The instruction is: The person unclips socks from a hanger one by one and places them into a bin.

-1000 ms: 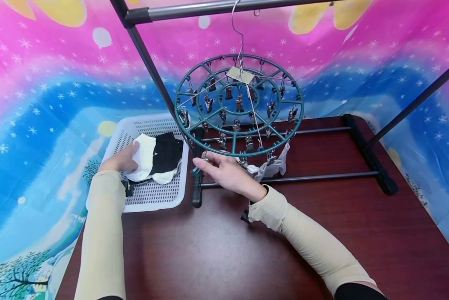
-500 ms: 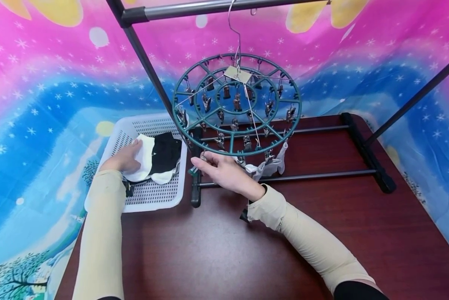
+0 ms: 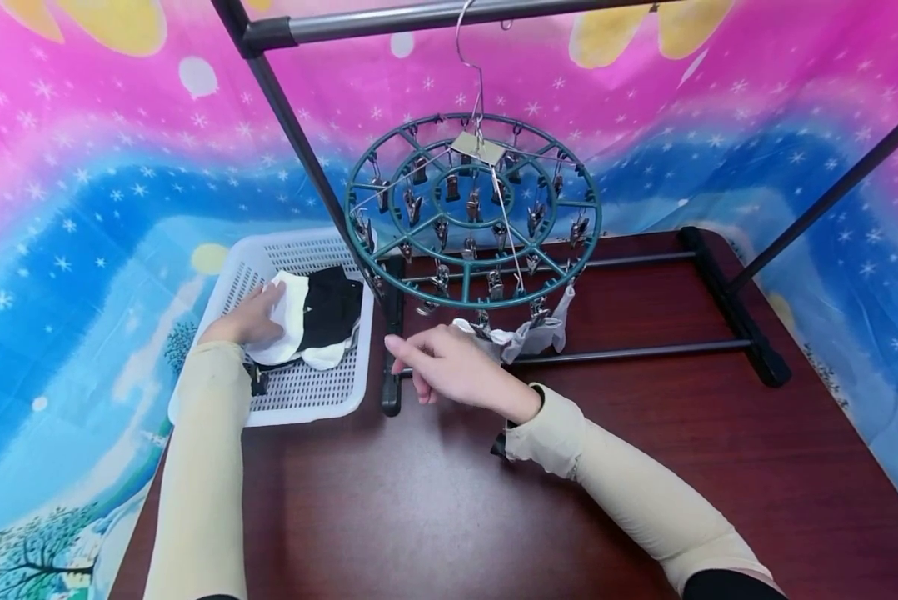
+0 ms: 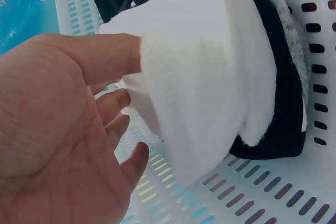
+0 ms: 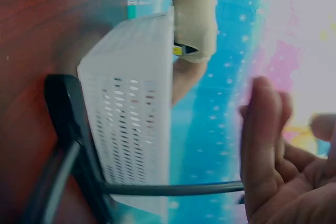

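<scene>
My left hand (image 3: pixel 248 318) is over the white basket (image 3: pixel 329 408), thumb and fingertips at the edge of a white sock (image 3: pixel 290 312). In the left wrist view its thumb meets the sock's edge, the tip hidden by the cloth, while the other fingers hang loosely apart. A black sock (image 3: pixel 332 307) lies against the white one. My right hand (image 3: pixel 456 367) hovers below the front rim of the round green clip hanger (image 3: pixel 466 296), fingers loosely bent and holding nothing. White-grey socks (image 3: pixel 542 335) hang from clips just behind it.
The hanger's metal hook (image 3: pixel 461 46) hangs on the top bar (image 3: pixel 389 21) of a dark metal rack. The rack's left foot (image 3: pixel 391 383) stands beside the basket, its right foot (image 3: pixel 749 325) farther off. The brown table (image 3: pixel 434 508) extends in front.
My right hand has let go of the clip at the hanger's front rim and dropped lower; the hanger shifts slightly. My left hand stays at the white sock.
</scene>
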Tool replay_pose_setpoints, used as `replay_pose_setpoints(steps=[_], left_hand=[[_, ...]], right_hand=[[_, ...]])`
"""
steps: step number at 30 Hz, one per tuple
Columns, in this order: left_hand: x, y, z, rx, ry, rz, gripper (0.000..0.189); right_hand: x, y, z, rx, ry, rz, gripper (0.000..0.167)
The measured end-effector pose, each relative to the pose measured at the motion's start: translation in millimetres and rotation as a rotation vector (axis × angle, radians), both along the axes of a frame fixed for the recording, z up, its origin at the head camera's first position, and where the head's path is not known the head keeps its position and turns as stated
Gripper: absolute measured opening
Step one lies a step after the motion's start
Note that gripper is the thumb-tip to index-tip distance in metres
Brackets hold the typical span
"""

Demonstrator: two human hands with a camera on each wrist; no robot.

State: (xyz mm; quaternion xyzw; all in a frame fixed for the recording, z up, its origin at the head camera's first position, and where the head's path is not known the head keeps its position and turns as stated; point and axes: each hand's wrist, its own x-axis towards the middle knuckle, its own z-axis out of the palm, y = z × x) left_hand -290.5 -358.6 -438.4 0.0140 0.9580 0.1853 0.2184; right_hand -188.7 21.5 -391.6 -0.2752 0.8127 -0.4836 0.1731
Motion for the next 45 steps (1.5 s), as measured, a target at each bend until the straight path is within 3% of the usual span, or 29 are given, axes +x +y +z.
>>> replay_pose_setpoints(steps=[3,7,10,13,16,19,24,27,30,35,38,41,45], left_hand=[[1.0,0.8,-0.8,0.009,0.000,0.001,0.090],[1.2,0.9,-1.7,0.017,0.001,-0.009,0.090],[0.8,1.6,-1.5,-0.002,0.019,-0.034,0.089],[1.4,6.5,2.5,-0.018,0.063,-0.071,0.087],[7.2,19.5,13.7,-0.011,0.101,-0.113,0.084],[20.9,40.2,30.4,-0.013,0.129,-0.175,0.080],[53.4,80.4,53.9,-0.009,0.185,-0.276,0.073],[73.1,105.0,57.7,0.022,0.263,-0.339,0.075],[90.4,132.0,50.9,0.072,0.369,-0.402,0.081],[107.6,178.5,24.2,0.162,0.490,-0.459,0.078],[111.1,202.1,8.3,0.236,0.465,-0.432,0.078],[114.2,220.1,-4.1,0.333,0.393,-0.380,0.081],[121.6,235.8,-15.1,0.477,0.368,-0.325,0.059]], right_hand=[[14.0,12.0,11.2,-0.005,0.169,0.051,0.034],[28.5,36.2,33.4,-0.222,0.584,0.096,0.025],[28.7,56.8,49.4,-0.400,0.837,0.043,0.031],[20.2,78.1,61.2,-0.482,0.941,-0.098,0.038],[6.8,100.2,66.7,-0.482,0.960,-0.260,0.043],[-7.8,120.9,66.6,-0.425,0.934,-0.382,0.041],[-27.1,146.0,57.9,-0.250,0.895,-0.487,0.022],[-33.7,153.2,51.3,-0.180,0.881,-0.508,0.020],[-37.5,156.8,45.1,-0.155,0.886,-0.494,0.020],[-40.6,159.9,37.4,-0.130,0.932,-0.449,0.026],[-41.0,160.1,34.8,-0.115,0.949,-0.419,0.027],[-40.5,159.3,32.7,-0.114,0.951,-0.396,0.027],[-39.2,157.8,29.7,-0.137,0.953,-0.380,0.027]])
